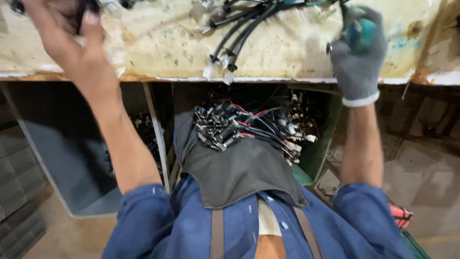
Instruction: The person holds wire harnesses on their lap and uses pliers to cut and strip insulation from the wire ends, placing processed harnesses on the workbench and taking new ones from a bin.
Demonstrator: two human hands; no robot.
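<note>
My left hand [72,33] is bare and raised over the worn cream worktop [163,43], its fingers closed around something dark at the top left that is mostly cut off. My right hand [358,57] wears a grey knit glove and grips a teal-handled tool [360,29] near the top right. Between the hands a bundle of black cables [239,33] with clear plug ends lies on the worktop. A pile of short wired connectors [239,127] with red and black leads rests on the grey apron [235,172] at my lap.
Under the worktop stand a grey bin [72,158] on the left and a green bin [316,153] holding more wired connectors. A metal leg [157,134] runs down between them. A red-striped object [400,216] lies by my right elbow.
</note>
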